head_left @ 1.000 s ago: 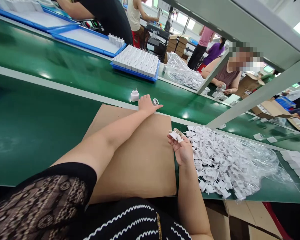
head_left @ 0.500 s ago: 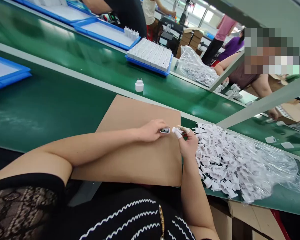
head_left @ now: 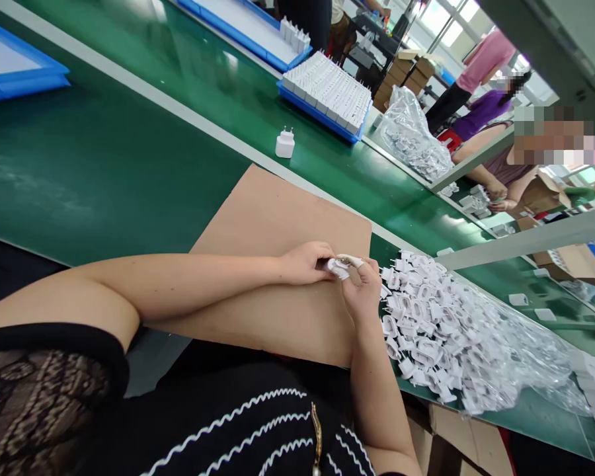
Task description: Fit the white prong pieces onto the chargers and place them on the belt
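Above the brown cardboard sheet (head_left: pixel 282 205), my two hands meet at the fingertips. My left hand (head_left: pixel 305 263) is closed around a white charger housing, now mostly hidden by the fingers. With white covers on its fingertips, my right hand (head_left: pixel 363 283) pinches a white plug cap (head_left: pixel 338 267) against the housing's open end. How far the two parts fit together cannot be made out. Just right of my right hand lies a heap of loose white plug caps (head_left: pixel 426 324), partly under clear plastic.
Beyond the sheet, a single white charger (head_left: pixel 285 143) stands on the green belt (head_left: pixel 218 99). A blue tray (head_left: pixel 322 119) full of chargers sits at the back. Another blue tray (head_left: pixel 24 82) lies at left. A slanted metal post (head_left: pixel 525 238) crosses on the right. Co-workers sit opposite.
My right hand has moved left, bringing the plug cap to the housing in my left hand; the gap between them has closed. The camera view has tilted and shifted.
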A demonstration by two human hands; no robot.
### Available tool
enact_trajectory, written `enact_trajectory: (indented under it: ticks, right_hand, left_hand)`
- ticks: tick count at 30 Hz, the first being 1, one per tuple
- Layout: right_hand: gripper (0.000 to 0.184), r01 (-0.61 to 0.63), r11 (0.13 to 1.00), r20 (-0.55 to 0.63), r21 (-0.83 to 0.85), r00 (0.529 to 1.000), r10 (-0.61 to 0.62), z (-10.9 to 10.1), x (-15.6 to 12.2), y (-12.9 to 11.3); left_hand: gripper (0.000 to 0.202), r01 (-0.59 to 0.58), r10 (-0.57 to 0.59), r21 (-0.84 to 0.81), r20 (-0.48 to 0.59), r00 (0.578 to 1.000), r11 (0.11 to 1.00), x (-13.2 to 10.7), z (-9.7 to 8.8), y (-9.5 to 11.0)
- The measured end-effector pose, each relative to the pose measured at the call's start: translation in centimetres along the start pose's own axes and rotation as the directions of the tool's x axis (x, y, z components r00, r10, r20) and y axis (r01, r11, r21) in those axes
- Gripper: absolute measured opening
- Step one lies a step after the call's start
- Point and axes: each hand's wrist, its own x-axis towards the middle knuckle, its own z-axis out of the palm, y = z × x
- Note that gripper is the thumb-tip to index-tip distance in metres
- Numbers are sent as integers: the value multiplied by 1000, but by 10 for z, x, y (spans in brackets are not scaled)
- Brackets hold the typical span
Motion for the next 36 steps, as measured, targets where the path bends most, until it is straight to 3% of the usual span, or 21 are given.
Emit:
enact_trajectory:
  ticks: [6, 10, 13, 16, 18, 21, 23, 26, 30, 33, 36]
  right_hand:
    - [24, 7, 980, 20, -200, 1000, -4, 0, 1, 3]
    - [26, -85, 996, -16, -27, 996, 85, 9, -3, 4]
    - [38, -113, 989, -60, 93, 991, 119, 1, -3, 7]
    - [29, -186, 973, -133, -135, 977, 168, -23, -6, 15]
    - [19, -290, 870, -129, -399, 957, 260, -39, -11, 21]
    - [29, -322, 692, -76, -646, 929, 361, -50, -21, 30]
    - [38, -288, 671, -26, -683, 928, 371, -50, -24, 32]
    - [43, -270, 719, 22, -641, 929, 369, -45, -23, 32]
    - [38, -324, 802, -50, -502, 937, 346, -42, -15, 31]
    - [29, -314, 926, -75, -209, 950, 305, -36, -9, 29]
    - [37, -357, 918, 6, 171, 933, 361, -22, -6, 28]
  left_hand:
    - [21, 91, -92, -22, -23, 996, 996, -1, 3, 0]
    - [25, 111, -111, -10, -16, 994, 994, -2, 4, 3]
    - [34, 173, -173, -2, -30, 984, 985, 9, 0, -1]
    - [42, 236, -233, 6, -134, 963, 972, 41, -14, -15]
    - [43, 279, -261, 53, -219, 940, 959, 71, -30, -28]
    - [38, 366, -283, 183, -363, 888, 913, 117, -55, -49]
    - [33, 421, -282, 260, -437, 854, 869, 142, -69, -61]
    - [31, 490, -303, 315, -490, 818, 813, 169, -82, -77]
    - [36, 532, -335, 317, -504, 796, 785, 183, -89, -92]
    - [56, 552, -310, 330, -562, 767, 765, 180, -87, -93]
    - [77, 514, -110, 410, -692, 713, 754, 166, -77, -80]
